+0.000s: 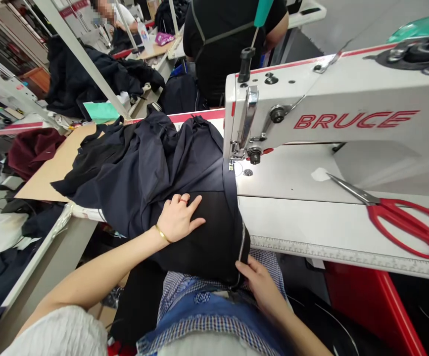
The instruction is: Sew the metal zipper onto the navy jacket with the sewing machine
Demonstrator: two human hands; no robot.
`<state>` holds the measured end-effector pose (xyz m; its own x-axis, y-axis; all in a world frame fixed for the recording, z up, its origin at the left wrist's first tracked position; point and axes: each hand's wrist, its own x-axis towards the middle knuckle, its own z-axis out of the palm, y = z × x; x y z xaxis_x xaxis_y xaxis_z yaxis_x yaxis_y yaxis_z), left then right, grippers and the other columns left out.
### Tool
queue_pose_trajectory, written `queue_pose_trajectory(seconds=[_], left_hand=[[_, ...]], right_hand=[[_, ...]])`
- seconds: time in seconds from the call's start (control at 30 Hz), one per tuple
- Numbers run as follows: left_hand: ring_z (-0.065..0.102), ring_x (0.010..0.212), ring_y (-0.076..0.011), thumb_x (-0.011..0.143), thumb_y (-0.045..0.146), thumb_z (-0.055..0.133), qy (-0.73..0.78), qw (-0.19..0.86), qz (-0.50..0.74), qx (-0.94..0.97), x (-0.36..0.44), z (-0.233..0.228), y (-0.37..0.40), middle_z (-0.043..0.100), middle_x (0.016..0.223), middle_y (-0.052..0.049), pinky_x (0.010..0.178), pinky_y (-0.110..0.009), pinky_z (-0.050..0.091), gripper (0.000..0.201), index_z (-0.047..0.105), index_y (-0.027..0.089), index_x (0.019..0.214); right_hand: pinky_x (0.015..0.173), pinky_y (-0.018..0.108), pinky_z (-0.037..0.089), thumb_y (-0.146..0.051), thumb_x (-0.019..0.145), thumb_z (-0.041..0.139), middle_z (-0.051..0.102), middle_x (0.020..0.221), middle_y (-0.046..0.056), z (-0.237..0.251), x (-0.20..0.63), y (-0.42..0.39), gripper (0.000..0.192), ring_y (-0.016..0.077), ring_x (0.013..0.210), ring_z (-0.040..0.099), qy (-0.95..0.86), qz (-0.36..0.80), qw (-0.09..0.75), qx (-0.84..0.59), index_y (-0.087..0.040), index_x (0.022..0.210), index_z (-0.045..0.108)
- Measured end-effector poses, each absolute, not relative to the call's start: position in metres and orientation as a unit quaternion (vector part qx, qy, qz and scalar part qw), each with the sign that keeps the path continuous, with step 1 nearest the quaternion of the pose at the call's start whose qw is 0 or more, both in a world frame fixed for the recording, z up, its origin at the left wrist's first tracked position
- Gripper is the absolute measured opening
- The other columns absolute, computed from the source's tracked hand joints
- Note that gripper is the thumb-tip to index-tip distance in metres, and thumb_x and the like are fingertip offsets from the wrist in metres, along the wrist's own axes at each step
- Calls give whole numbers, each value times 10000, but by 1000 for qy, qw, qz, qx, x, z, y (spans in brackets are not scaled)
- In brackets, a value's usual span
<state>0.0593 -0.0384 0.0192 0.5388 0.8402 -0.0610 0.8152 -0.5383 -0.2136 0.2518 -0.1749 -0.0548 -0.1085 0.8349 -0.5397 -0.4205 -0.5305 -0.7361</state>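
Note:
A dark navy garment [151, 163] with a black panel lies across the sewing table, and its right edge runs under the presser foot [231, 165] of the white sewing machine [333, 109]. Along that edge, towards my body, runs a metal zipper [242, 240]. My left hand [179, 217] rests flat on the garment where navy and black fabric meet, thumb and fingers spread. Near the table's front edge my right hand [257, 277] pinches the zipper edge of the garment between thumb and fingers.
Red-handled scissors [410, 222] lie on the machine bed at right, tips on a white scrap [320, 174]. A tan board [51, 168] and maroon cloth [36, 151] are at left. A white post [84, 59] rises beyond. Co-workers sit ahead, one in a black shirt [221, 49].

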Motion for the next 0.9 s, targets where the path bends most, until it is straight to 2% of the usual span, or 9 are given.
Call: queue_pose_trajectory(seconds=[0.1,0.27,0.37,0.43,0.57,0.67,0.73,0.83,0.9], left_hand=[[417,954,-263,840,571,308,-473,84,77,-874,62,19,-27,453,1166,-113,710,-363,416,576,369,236,1304],[460,891,-233,860,492,355,-425,108,56,-897,71,25,-23,493,1083,-114,683,-338,419,536,345,199,1310],[485,717,-160,887,294,365,-287,93,38,-953,89,30,-31,531,920,-51,624,-285,408,421,322,264,1304],[475,631,-139,877,208,359,-190,82,18,-978,101,33,-38,528,797,-22,558,-260,385,308,466,260,1161],[469,578,-139,853,161,377,-122,87,-57,-987,112,39,-46,504,661,-20,494,-263,354,190,562,174,813],[458,548,-135,852,167,386,-76,86,-79,-990,115,39,-39,503,633,-9,475,-266,336,183,566,183,822],[480,582,-132,863,182,381,-41,66,-74,-994,117,34,-27,535,672,0,514,-264,363,199,559,217,945],[518,934,-191,868,306,409,-114,27,-51,-992,114,24,-5,579,1022,-69,784,-347,422,383,405,196,1235],[336,1203,-280,846,445,416,-217,6,-15,-976,106,18,6,408,1300,-154,939,-473,330,599,284,106,1322]], right_hand=[[881,344,394,-476,652,650,642,903,47,-48,255,-179,350,203,867,562,-229,648,463,-559,-182,837,610],[464,237,337,-604,751,461,367,420,-51,-23,242,-186,460,98,415,333,-156,661,495,-543,-213,524,381],[395,225,263,-547,811,320,194,356,-96,-3,232,-177,414,77,339,171,-206,801,412,-381,-223,554,327],[412,223,289,-465,847,266,279,375,-76,4,233,-164,384,82,345,239,-357,788,337,-372,-208,585,381],[525,253,365,-319,897,306,539,577,40,3,267,-122,372,127,519,469,-730,326,294,-523,-153,656,535],[672,305,422,-211,887,380,604,942,130,-2,299,-81,241,203,809,555,-811,1,274,-516,-127,983,583],[757,342,431,-143,871,389,554,1108,142,-4,312,-56,259,241,978,521,-862,-83,240,-438,-140,1061,565],[788,332,444,-98,862,392,603,1012,114,-5,318,-31,239,218,949,539,-906,-126,217,-341,-110,974,603],[767,300,458,-78,854,410,633,926,91,-3,319,-23,223,179,858,568,-913,-134,222,-315,-95,942,615]])
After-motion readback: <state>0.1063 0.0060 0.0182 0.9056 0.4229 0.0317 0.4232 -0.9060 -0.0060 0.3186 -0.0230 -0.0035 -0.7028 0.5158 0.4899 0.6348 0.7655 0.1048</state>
